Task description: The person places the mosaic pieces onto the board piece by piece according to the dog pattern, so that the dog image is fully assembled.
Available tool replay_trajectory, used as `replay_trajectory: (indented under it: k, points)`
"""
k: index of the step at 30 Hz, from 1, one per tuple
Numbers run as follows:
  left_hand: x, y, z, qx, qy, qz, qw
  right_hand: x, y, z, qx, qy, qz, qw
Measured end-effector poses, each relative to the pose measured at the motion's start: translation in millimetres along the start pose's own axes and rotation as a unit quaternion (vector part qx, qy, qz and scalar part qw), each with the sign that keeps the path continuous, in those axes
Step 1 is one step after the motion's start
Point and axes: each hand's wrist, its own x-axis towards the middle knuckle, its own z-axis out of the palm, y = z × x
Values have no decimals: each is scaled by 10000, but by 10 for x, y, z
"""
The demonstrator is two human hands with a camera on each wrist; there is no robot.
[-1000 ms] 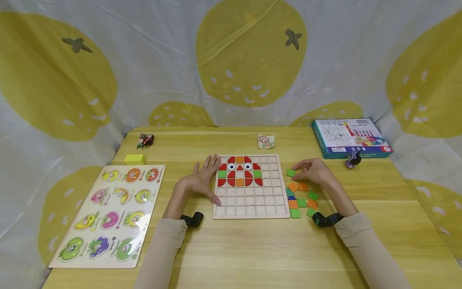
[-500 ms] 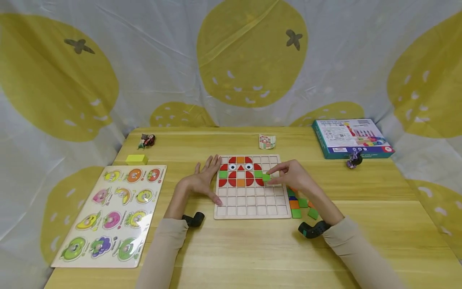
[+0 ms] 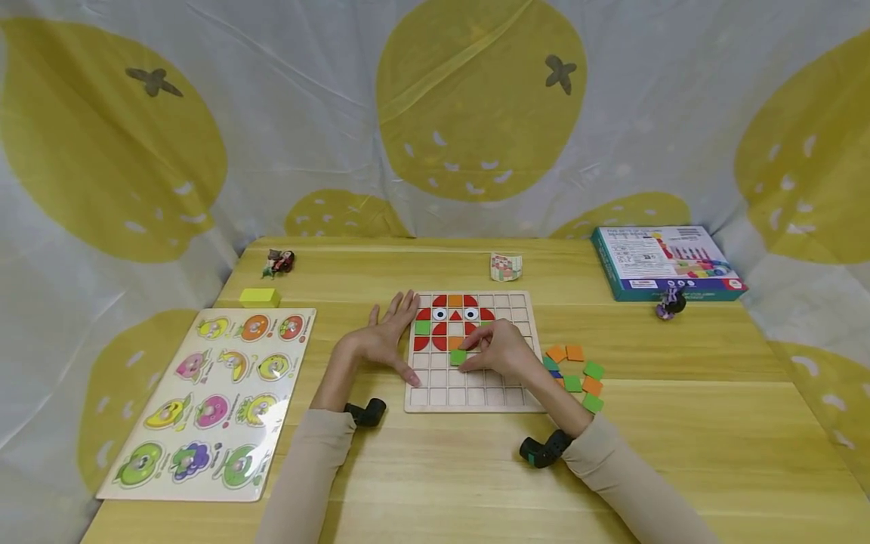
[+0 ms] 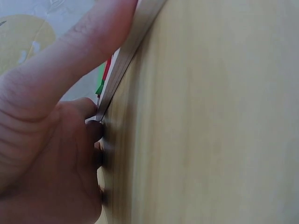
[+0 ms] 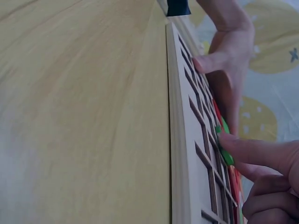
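A wooden grid board (image 3: 421, 397) lies in the middle of the table, its upper left cells filled with red, orange, green and eye-printed tiles. My right hand (image 3: 503, 349) pinches a green square tile (image 3: 458, 358) between thumb and fingers, just below the orange tile in the pattern. In the right wrist view the green tile (image 5: 226, 154) tilts over the grid cells. My left hand (image 3: 381, 341) rests with spread fingers along the board's left edge, thumb (image 4: 79, 51) on the rim. Part of the pattern's right side is hidden behind my right hand.
Loose green, orange and blue tiles (image 3: 574, 353) lie right of the board. A fruit puzzle board (image 3: 272, 423) is at left, with a yellow block (image 3: 260, 298) and a figurine (image 3: 279, 262) behind it. A small pattern card (image 3: 506, 267), a box (image 3: 669, 264) and a purple figurine (image 3: 671, 303) stand farther back.
My right hand has carried the green tile from the loose pile leftward across the board to below the orange tile. My left hand stays at the board's edge.
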Motion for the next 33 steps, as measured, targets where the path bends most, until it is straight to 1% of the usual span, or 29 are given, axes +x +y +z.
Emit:
replay_trajectory:
  k: [6,13,16,18,19,22,25,27,30,33]
  points:
    - [9,4,5,14,-14,16,10000,-17,20,-3,-47,-81,-113,9999]
    - [-3,17,-1,40,-29,-25,10000,14,-6,27,-99,-139,-125,9998]
    - [2,15,0,80,-25,-27,10000,-2,1,-21,-90,-253,-250,9993]
    - [5,12,-1,61,-14,-12,10000,-24,30,-121,-99,-289,-328,9990]
    - [10,17,-1,53,-10,9,10000,-50,55,-202,-122,-285,-361,9989]
    - [20,25,2,61,-19,-1,10000,-164,185,-525,-238,-152,-334,9990]
    - [21,21,7,61,-17,-24,10000,-350,370,-871,-388,-56,-217,9990]
    - [19,14,12,62,-11,-34,10000,-487,513,-1062,-449,-74,-105,9989]
    - [14,4,13,88,-6,-41,10000,-663,711,-1243,-553,-163,93,9983]
    - [23,13,10,110,-9,-45,9999,-786,847,-1319,-577,-197,301,9977]
